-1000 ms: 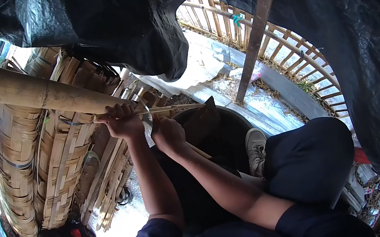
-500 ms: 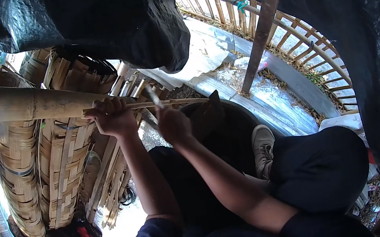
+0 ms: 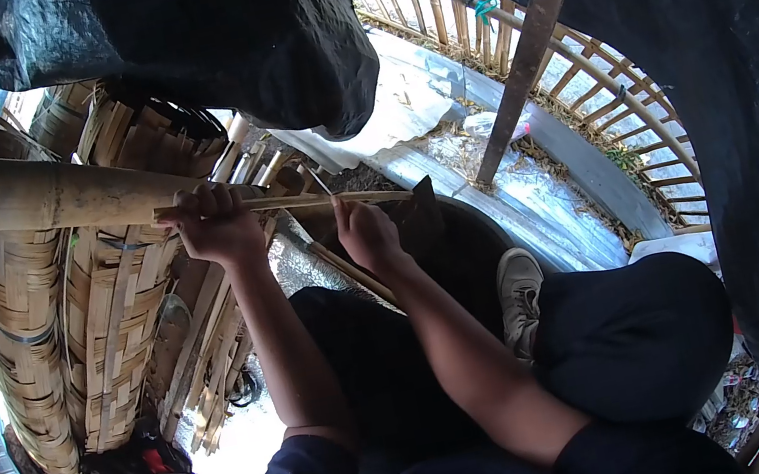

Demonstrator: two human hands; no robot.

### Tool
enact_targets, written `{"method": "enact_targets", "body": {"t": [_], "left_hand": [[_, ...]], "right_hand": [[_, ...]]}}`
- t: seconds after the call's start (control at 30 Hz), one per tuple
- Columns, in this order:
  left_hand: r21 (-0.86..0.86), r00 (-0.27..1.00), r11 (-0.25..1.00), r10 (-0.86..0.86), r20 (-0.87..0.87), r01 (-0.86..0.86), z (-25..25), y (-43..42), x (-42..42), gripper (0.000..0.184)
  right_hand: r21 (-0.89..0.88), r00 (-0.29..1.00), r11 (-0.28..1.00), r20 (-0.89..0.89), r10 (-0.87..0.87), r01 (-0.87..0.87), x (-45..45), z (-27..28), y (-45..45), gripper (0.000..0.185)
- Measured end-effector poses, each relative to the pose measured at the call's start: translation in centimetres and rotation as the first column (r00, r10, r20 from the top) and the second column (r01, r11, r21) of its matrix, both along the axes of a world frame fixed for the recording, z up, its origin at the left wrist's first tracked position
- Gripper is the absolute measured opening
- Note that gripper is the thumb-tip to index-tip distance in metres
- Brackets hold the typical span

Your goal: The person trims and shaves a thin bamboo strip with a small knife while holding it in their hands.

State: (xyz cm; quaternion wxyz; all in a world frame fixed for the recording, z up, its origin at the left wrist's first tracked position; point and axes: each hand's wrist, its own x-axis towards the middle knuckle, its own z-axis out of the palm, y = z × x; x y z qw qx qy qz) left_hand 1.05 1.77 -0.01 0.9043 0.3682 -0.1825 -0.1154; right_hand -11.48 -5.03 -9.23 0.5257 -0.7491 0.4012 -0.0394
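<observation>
My left hand (image 3: pixel 220 226) is closed round the near end of a thin bamboo strip (image 3: pixel 292 200). The strip runs to the right, and its far end meets a dark upright block (image 3: pixel 423 209) over a dark round base. My right hand (image 3: pixel 367 232) is closed on a knife, its handle hidden in the fist. The narrow knife blade (image 3: pixel 319 183) points up and crosses the strip; whether it touches cannot be made out. A thick bamboo pole (image 3: pixel 36 191) passes just behind my left hand.
Tall woven bamboo rolls (image 3: pixel 25 299) stand at the left, with split bamboo pieces (image 3: pixel 220 367) beside them. Black plastic sheeting (image 3: pixel 194 46) hangs overhead. A slanting bar (image 3: pixel 533 42) stands before a bamboo fence (image 3: pixel 615 104). My shoe (image 3: pixel 520 298) is right of the round base.
My right hand and the knife have moved a short way right along the strip. My left hand keeps its grip, and the whole view has shifted slightly.
</observation>
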Motion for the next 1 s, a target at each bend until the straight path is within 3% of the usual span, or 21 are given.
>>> {"method": "enact_targets", "body": {"t": [0.1,0.17,0.27,0.33,0.4,0.47,0.57,0.67,0.73,0.77,0.87,0.93,1.0], "left_hand": [[-0.01,1.0,1.0,-0.025,0.008,0.026,-0.7,0.9,1.2,0.05],[-0.011,0.997,0.998,-0.061,0.049,0.061,-0.7,0.7,1.4,0.05],[0.014,1.0,1.0,-0.003,-0.023,0.004,-0.3,0.1,0.3,0.05],[0.055,0.998,0.997,0.055,0.028,-0.056,0.0,-0.4,0.1,0.05],[0.048,0.998,0.997,0.055,0.012,-0.055,-0.3,0.2,0.6,0.051],[0.038,0.999,0.998,0.043,-0.004,-0.043,-0.8,0.8,1.2,0.051],[-0.02,0.993,0.996,-0.084,0.083,0.086,-1.1,0.5,1.7,0.05],[0.008,0.999,0.999,-0.034,0.041,0.033,-0.3,-0.4,0.4,0.049],[0.061,0.997,0.997,0.049,0.053,-0.053,0.1,-1.0,-0.1,0.05],[0.067,0.997,0.996,0.05,0.053,-0.054,0.0,-0.9,-0.1,0.05],[0.046,0.998,0.999,0.024,0.061,-0.026,-0.2,-0.7,0.4,0.05],[0.022,0.999,0.999,0.025,0.033,-0.025,-0.5,0.1,1.0,0.05],[0.011,0.999,1.0,0.003,0.04,-0.003,-0.6,0.4,1.3,0.05]], "right_hand": [[0.017,0.992,0.995,-0.08,0.095,-0.094,0.0,0.8,-0.5,0.056],[0.024,0.985,0.985,-0.003,0.172,-0.172,0.0,5.3,0.5,0.056],[-0.098,0.978,0.99,0.174,0.118,-0.102,0.9,5.5,2.8,0.05],[0.054,0.996,0.995,-0.04,0.081,-0.079,0.8,3.2,0.9,0.05],[-0.031,0.989,0.999,-0.147,0.015,-0.02,-1.4,-4.7,-0.2,0.045],[-0.017,0.942,0.996,-0.324,-0.085,0.084,-4.0,-11.3,-1.3,0.051],[0.059,0.963,0.997,-0.268,-0.029,0.046,-4.3,-9.3,-1.1,0.051],[0.045,0.997,0.996,0.023,0.074,-0.075,-0.9,-2.4,0.6,0.049],[-0.108,0.956,0.99,0.272,0.113,-0.086,0.7,-0.2,1.5,0.05],[-0.102,0.956,0.991,0.272,0.113,-0.088,0.8,0.0,1.3,0.05],[0.111,0.997,0.991,0.006,0.076,-0.076,0.6,-0.9,-0.3,0.059],[0.02,0.996,0.996,0.022,0.09,-0.09,-0.7,-6.8,-1.3,0.058],[-0.066,0.994,0.993,0.032,0.104,-0.101,-1.0,-8.1,-1.5,0.058]]}}
